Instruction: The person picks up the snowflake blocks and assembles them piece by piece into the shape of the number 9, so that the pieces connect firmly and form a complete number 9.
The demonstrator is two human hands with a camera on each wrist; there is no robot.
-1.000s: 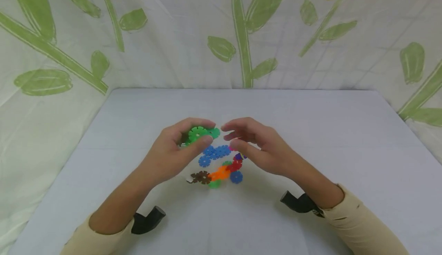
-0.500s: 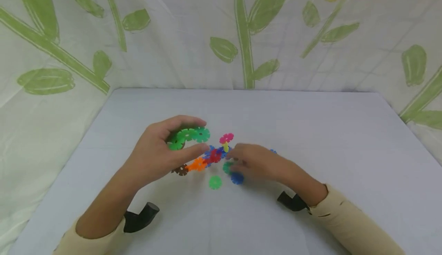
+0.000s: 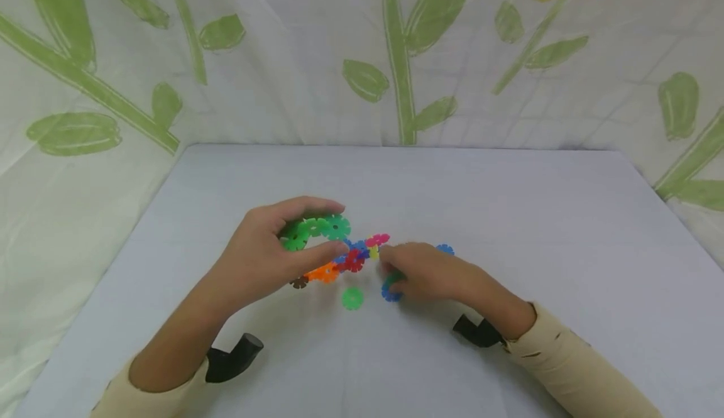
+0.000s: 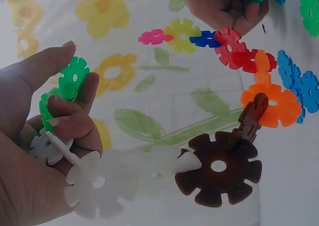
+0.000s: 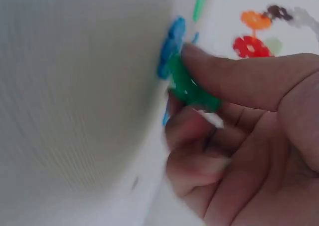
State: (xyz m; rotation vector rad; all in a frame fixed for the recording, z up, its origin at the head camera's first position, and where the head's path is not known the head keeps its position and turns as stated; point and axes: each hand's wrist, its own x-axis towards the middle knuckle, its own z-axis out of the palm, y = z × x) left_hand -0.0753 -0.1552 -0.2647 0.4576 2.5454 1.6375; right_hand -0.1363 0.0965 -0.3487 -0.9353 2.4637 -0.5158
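Chain of notched, flower-shaped plastic discs [image 4: 218, 186]: we see one end behind the curled fingers of the left hand [image 3: 257, 253], the rest bowing round to the fingertips of the right hand [image 3: 425, 271].
Joined: from the left fingers outward we count green discs [image 4: 74, 78], translucent white discs [image 4: 84, 183], brown discs [image 4: 244, 168], orange discs [image 4: 284, 106], red discs [image 4: 228, 47], a dark blue disc [image 4: 205, 39], a yellow disc [image 4: 181, 40] and a pink disc [image 4: 155, 37]; fingers partly hide the green-to-white link.
Left fingers: curled round the green end, thumb on the near side.
Right fingers: pinching a single dark green plastic disc [image 5: 185, 89], close to the pink end but, as we judge, not joined.
Apart: a round light green plastic disc [image 3: 352, 298] on the near side between both hands; a round blue plastic disc [image 3: 391, 292] just under the right fingers; another blue disc [image 3: 445, 249] beyond the right knuckles.
Blue cluster [image 4: 299, 84]: beyond the left thumb tip, overlapping; we cannot tell whether it is linked.
Desk [image 3: 509, 207]: white, beneath both hands' fingers.
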